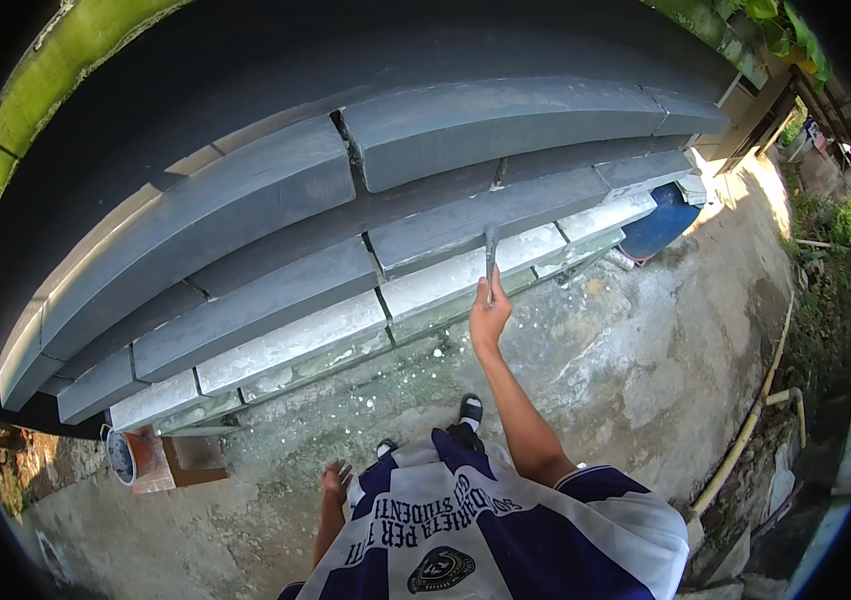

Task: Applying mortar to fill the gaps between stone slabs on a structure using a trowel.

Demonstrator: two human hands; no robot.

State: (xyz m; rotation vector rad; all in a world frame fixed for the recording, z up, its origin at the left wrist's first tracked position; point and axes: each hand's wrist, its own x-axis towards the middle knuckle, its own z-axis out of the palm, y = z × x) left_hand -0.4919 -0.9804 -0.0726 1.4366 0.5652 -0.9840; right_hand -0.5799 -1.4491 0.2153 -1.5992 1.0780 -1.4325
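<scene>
My right hand [490, 312] is closed around the handle of a paintbrush [491, 256]. The brush points away from me, its bristles against the front face of a dark grey painted step [446, 243]. Just below that runs a white, patchy step [491, 273] with thin dark gaps between its blocks. Down at my left side hangs my left hand [335, 480], its fingers loosely apart and nothing seen in it. Above the brush, a higher grey step [506, 122] spans the view.
A blue barrel [659, 224] stands by the right end of the steps. At their left end sit a bucket [121, 458] with grey inside and a brown box-like block [194, 462]. Paint spots dot the concrete ground [596, 370]. A long pipe [744, 440] lies at right.
</scene>
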